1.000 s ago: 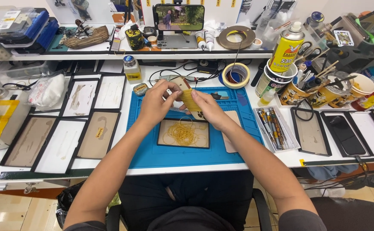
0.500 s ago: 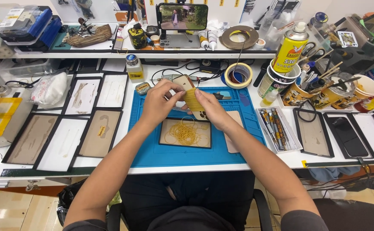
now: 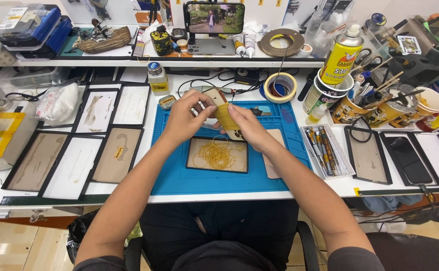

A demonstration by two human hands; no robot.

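both forearms come up from the bottom edge over the blue mat (image 3: pixel 179 170) on the white tabletop (image 3: pixel 129 188). nearest me on the mat: a shallow black-rimmed tray (image 3: pixel 217 154) with a loose heap of yellow rubber bands (image 3: pixel 218 156) in it, a tan flat piece just beside its right edge. above the tray my left hand (image 3: pixel 184 118) and right hand (image 3: pixel 249 128) meet on a flat pale panel (image 3: pixel 218 100) wrapped in yellow bands (image 3: pixel 226 114). panel is off the mat, tilted, top end away from me. left fingers (image 3: pixel 205 103) pinched on the upper end, right fingers (image 3: pixel 233 111) clenched around the banded middle; lower end shows dark under the right palm. so both are grasping the same part. left of the mat: rows of black-framed flat panels (image 3: pixel 99 150), further left a yellow-taped block. right of the mat: white tray of small tools (image 3: pixel 325 150), then more dark panels (image 3: pixel 405 160). past the hands: small glass bottle (image 3: pixel 157 78), tape roll (image 3: pixel 279 86), cups full of tools (image 3: pixel 360 105), yellow spray can (image 3: pixel 344 55). on the back shelf: a phone (image 3: pixel 215 17) standing with its screen lit, a larger tape ring (image 3: pixel 281 41), blue cases (image 3: pixel 28 27) at far left.
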